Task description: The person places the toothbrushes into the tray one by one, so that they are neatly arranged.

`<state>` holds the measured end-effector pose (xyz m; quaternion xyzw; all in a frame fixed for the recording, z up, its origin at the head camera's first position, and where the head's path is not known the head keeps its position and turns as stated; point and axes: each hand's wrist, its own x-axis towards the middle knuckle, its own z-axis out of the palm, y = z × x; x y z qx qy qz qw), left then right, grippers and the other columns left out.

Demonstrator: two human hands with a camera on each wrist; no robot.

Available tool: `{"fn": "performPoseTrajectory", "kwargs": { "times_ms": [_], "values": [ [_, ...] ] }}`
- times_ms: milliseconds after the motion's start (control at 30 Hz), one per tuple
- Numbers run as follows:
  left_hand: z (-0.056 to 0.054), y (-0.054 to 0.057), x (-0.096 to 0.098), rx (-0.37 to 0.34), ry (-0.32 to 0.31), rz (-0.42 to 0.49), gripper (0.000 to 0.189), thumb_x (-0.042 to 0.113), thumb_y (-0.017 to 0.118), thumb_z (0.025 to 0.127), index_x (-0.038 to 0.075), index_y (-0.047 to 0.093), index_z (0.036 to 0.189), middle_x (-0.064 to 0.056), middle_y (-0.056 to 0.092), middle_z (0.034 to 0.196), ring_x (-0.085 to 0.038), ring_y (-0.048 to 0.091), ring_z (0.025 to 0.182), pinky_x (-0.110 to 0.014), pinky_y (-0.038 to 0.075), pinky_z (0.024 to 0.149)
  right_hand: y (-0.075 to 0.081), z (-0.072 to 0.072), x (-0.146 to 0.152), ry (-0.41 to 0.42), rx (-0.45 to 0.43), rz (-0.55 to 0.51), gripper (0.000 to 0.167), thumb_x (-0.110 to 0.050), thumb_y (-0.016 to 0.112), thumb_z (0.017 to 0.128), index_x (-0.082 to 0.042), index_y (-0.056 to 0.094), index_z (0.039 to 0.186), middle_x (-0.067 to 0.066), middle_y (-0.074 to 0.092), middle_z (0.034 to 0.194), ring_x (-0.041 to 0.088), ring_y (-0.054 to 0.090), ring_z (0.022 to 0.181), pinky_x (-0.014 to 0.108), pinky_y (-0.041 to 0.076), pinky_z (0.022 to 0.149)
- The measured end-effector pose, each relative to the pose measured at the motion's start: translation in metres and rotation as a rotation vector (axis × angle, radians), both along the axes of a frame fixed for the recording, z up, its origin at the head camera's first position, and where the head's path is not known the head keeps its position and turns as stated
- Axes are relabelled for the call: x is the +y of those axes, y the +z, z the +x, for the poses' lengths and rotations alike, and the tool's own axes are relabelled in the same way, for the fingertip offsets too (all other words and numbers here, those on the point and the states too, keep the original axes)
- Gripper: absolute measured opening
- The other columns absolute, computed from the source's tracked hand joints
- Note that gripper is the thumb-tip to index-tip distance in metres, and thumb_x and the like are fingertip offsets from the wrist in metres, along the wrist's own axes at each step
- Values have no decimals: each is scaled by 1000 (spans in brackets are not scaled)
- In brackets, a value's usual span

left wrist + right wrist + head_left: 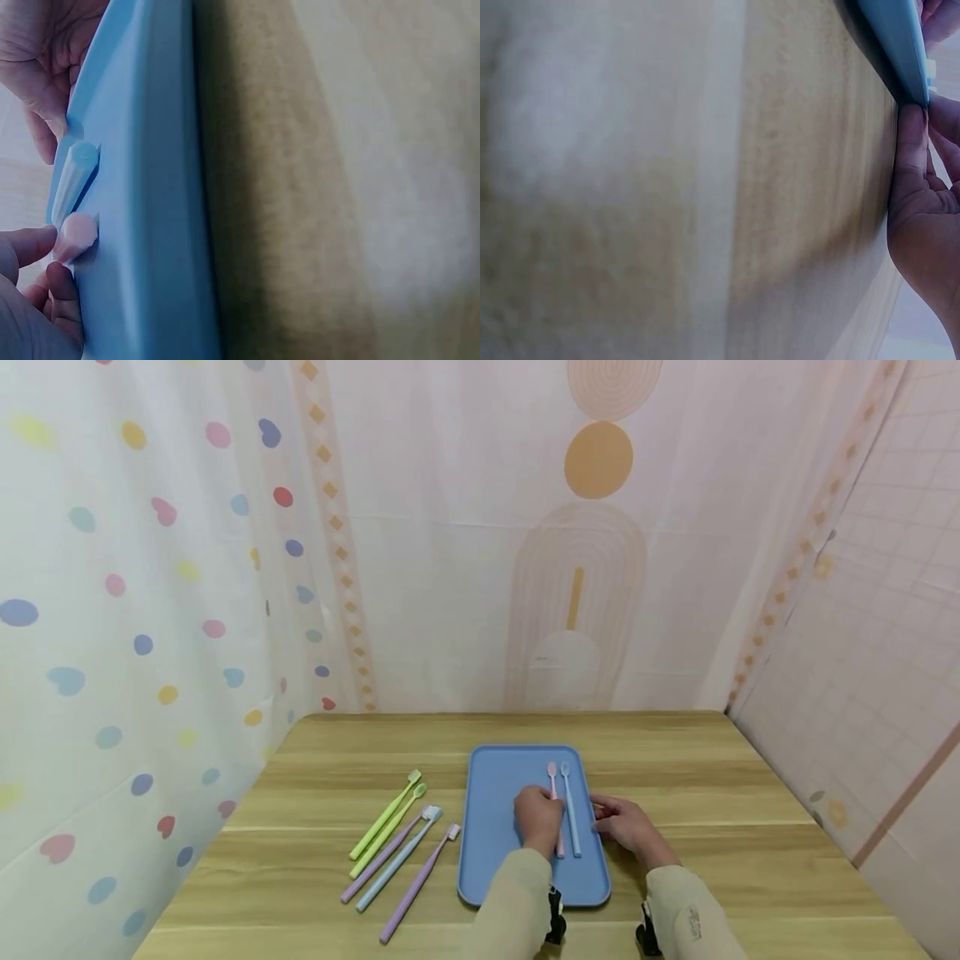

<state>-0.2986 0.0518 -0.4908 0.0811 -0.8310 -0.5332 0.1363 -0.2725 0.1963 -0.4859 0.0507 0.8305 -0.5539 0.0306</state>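
A blue tray (491,793) lies on the table with two toothbrushes side by side in its right half. My left hand (538,818) reaches over the tray and pinches the pink toothbrush (560,846), thumb and finger at its handle in the left wrist view. Just right of it, roughly parallel, lies the light blue toothbrush (572,814), untouched by either hand. At the tray's right edge, my right hand (633,831) grips the rim, with the thumb (912,139) against the edge in the right wrist view. Part of the pink handle is hidden behind my left hand.
Left of the tray, several toothbrushes lie slanted on the wooden table (300,860): two green ones (386,817), two purple ones (420,883) and a blue one (397,862). Patterned curtains (442,568) hang behind and beside the table.
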Motion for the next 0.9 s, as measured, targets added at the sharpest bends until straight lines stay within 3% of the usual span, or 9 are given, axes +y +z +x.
{"fn": "performPoseTrajectory", "kwargs": {
  "times_ms": [300, 400, 533, 667, 900],
  "values": [
    [4, 15, -11, -13, -11, 1, 13, 3, 79, 78, -3, 72, 87, -10, 66, 77, -21, 61, 65, -36, 53, 59, 4, 0, -1, 16, 8, 42, 52, 9, 63, 84, 10, 54, 135, 17, 64, 103, 25, 60, 92, 37, 54, 80],
    [1, 21, -18, 19, -14, -5, 18, 5, 80, 79, -4, 73, 93, -13, 69, 85, -25, 64, 73, -37, 54, 63, 4, 1, -1, 17, -7, 44, 52, 8, 63, 84, 9, 54, 136, 17, 63, 105, 26, 58, 94, 37, 54, 81],
    [-6, 29, -26, 64, -62, -28, 22, 6, 79, 82, -6, 73, 100, -15, 70, 92, -25, 65, 79, -38, 54, 67, 4, 4, 1, 19, -11, 38, 52, 8, 64, 84, 8, 54, 136, 18, 62, 107, 27, 58, 96, 38, 54, 82],
    [-10, 38, -37, 91, -122, -76, 26, 10, 77, 85, -5, 72, 107, -13, 70, 90, -21, 64, 74, -35, 53, 64, 3, 6, 1, 24, -9, 40, 52, 8, 64, 84, 9, 55, 135, 18, 63, 107, 26, 58, 96, 38, 54, 82],
    [-22, 54, -58, 100, -138, -121, 30, 16, 76, 87, -1, 72, 112, -8, 68, 85, -21, 62, 74, -35, 51, 64, 9, 5, 4, 20, -1, 68, 52, 7, 64, 84, 9, 54, 135, 17, 64, 107, 27, 59, 97, 40, 52, 85]
  ]
}}
